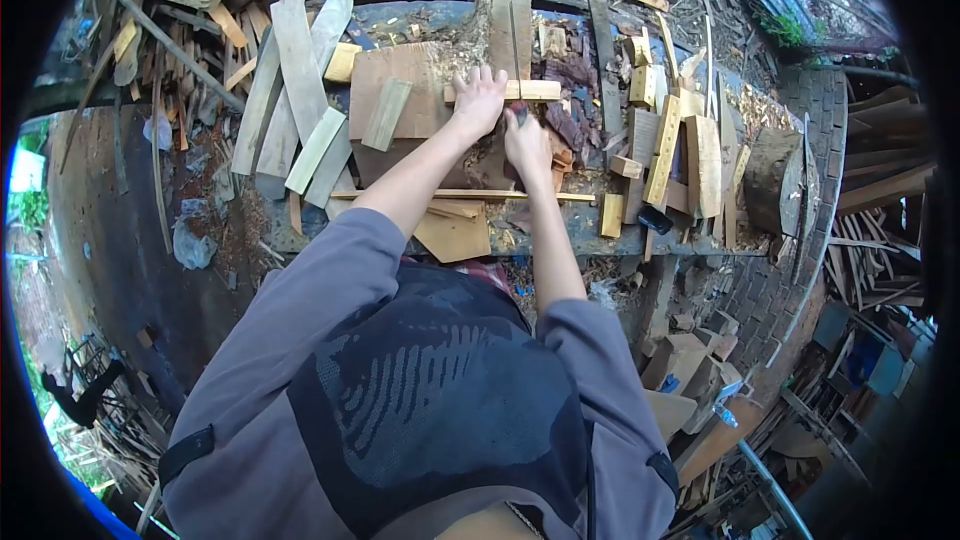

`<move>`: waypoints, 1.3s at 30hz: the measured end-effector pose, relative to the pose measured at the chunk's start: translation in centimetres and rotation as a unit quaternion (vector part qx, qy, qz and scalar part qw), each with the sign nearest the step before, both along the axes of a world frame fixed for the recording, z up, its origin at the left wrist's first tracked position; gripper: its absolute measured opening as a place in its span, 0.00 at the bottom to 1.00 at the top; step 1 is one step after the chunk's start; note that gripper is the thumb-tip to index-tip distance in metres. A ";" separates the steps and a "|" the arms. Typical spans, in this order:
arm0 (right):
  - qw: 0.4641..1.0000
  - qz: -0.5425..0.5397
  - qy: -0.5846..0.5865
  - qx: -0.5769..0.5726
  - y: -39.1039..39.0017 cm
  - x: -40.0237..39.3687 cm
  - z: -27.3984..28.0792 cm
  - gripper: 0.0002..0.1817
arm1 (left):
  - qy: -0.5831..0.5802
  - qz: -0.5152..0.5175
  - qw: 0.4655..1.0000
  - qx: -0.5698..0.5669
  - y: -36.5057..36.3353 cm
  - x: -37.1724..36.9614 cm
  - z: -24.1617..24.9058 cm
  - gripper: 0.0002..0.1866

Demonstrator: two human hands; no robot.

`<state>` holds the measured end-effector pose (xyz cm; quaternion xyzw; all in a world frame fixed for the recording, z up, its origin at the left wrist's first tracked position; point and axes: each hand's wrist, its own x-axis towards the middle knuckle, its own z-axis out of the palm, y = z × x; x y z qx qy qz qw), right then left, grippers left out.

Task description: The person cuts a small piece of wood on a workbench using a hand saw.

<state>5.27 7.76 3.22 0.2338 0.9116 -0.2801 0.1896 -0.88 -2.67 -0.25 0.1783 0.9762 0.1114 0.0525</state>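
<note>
My left hand (480, 98) presses down on a narrow light wooden strip (540, 90), its fingers spread over the left part. My right hand (527, 140) is wrapped round the dark handle of a saw. The thin saw blade (515, 45) points away from me and crosses the strip just right of my left hand. Under the strip lie a wide brown board (400, 70) and, further back, a grey-brown plank (505, 5). A short pale piece (387, 113) rests on the wide board, left of my left hand.
Long boards (297, 60) lean together at the left. Several yellowish blocks (663, 150) stand at the right, with a black object (655, 219) near the bench's front edge. A log section (775, 182) sits further right. Scrap wood (185, 50) is heaped at the back left.
</note>
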 end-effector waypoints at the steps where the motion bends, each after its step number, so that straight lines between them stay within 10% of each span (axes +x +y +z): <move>1: 1.000 -0.012 0.010 -0.015 -0.1 0.6 0.1 0.28 | -0.009 0.002 1.000 -0.002 -0.1 0.4 0.1 0.24; 32: 0.997 -0.042 0.019 -0.064 0.2 9.7 0.0 0.27 | 0.007 0.014 1.000 -0.004 0.1 -0.2 -0.8 0.21; 39: 0.999 -0.029 -0.025 -0.030 0.2 1.2 0.2 0.33 | -0.002 0.012 1.000 -0.007 0.3 0.1 -0.4 0.26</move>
